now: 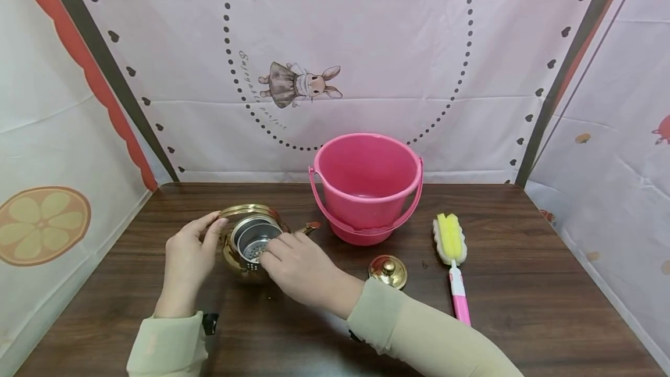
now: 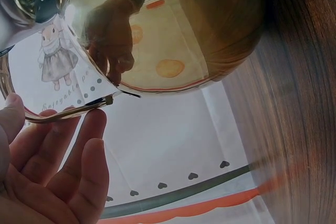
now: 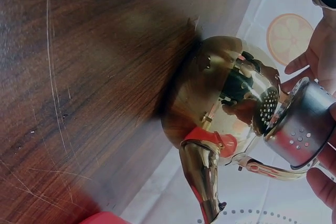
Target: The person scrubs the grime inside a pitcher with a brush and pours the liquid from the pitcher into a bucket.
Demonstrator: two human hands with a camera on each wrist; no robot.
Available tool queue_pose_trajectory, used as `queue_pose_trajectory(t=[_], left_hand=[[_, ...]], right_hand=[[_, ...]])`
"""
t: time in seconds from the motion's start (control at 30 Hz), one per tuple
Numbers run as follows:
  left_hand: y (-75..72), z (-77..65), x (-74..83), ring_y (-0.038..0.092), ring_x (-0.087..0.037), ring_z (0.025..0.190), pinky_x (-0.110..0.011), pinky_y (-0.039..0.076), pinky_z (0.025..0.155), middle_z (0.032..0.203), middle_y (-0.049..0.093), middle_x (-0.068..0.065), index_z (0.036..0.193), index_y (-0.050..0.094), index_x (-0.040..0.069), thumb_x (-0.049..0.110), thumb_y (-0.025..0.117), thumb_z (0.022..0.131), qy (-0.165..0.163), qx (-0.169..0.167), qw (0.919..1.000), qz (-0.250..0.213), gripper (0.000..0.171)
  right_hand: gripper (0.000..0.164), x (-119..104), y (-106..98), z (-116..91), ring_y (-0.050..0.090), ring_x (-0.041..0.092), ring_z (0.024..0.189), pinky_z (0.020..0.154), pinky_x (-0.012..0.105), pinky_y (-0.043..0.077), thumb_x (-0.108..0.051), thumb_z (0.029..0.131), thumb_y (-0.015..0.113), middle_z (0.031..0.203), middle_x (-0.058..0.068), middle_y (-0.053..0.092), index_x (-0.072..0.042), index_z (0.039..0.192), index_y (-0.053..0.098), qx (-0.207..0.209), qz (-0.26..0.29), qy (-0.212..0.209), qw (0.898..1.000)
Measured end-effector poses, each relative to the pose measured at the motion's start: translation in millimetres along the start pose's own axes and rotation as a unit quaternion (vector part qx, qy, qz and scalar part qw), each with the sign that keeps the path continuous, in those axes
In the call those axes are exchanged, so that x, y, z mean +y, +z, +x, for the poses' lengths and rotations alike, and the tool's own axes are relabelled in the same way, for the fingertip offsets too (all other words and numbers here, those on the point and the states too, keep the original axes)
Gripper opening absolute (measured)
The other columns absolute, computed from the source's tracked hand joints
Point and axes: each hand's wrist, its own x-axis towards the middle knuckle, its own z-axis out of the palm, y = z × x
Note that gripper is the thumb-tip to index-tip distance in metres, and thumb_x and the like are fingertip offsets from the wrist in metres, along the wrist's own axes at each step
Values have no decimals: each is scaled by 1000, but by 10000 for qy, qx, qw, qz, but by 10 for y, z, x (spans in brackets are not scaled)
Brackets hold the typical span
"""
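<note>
A shiny gold teapot stands on the table, its spout pointing right in the head view. With thumb and fingers, my left hand holds the teapot's arched handle. My right hand pinches a perforated steel strainer by its side. The strainer is tilted at the teapot's mouth; whether any part sits inside is unclear. Beyond the right wrist, the gold lid with its round knob lies on the table.
A pink bucket stands at the back middle, its handle hanging down in front. To the right lies a sponge brush with a yellow and white head and a pink-white handle. Small dark bits lie on the wooden table. Printed cloth surrounds the table.
</note>
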Motion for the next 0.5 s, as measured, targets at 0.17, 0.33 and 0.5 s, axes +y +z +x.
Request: queue_pose_trajectory(t=[0.17,0.33,0.5], left_hand=[[3,0,-11,64,-40,86,-55,48,73,108,66,-26,116,66,-1,23,58,95,58,43,10000,-14,33],[3,8,-13,64,-38,84,-54,48,72,106,67,-26,116,65,-1,24,58,95,30,19,10000,27,34],[-3,13,0,63,-38,84,-54,48,73,107,67,-26,118,65,-1,25,58,95,-44,-30,10000,36,35]], right_hand=[[17,1,-16,3,55,14,84,67,25,43,-8,91,48,89,-5,59,-17,87,61,128,-103,-37,9999],[17,6,-29,0,56,14,86,68,25,44,-7,90,47,90,-4,59,-16,87,62,166,-30,-61,9998],[19,8,-26,-4,57,14,88,70,25,45,-7,91,46,91,-4,60,-16,88,62,183,2,-99,9998]])
